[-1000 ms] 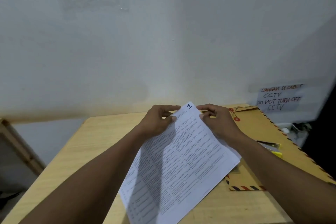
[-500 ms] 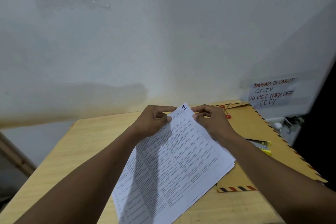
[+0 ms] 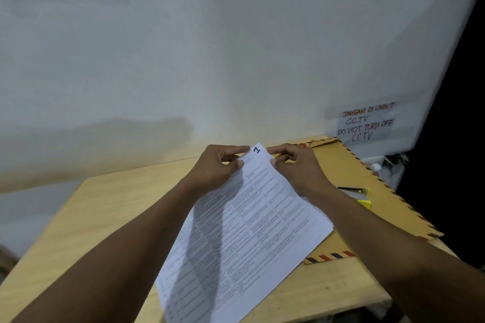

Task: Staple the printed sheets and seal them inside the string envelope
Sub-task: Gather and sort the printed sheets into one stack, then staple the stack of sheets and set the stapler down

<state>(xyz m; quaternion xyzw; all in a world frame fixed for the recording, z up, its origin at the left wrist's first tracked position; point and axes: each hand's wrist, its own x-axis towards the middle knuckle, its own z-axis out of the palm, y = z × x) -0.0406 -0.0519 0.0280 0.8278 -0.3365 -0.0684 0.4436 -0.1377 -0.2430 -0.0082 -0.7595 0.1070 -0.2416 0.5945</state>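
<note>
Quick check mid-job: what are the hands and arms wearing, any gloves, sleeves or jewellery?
Nothing shows. The left hand and right hand are bare: no gloves, rings or tape. The left forearm and right forearm are bare to the frame's edge: no sleeve, watch or bracelet.

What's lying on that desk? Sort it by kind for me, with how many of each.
printed sheets, counted as one stack since the single sheets cannot be told apart: 1
string envelope: 1
yellow stapler: 1
Total: 3
</note>
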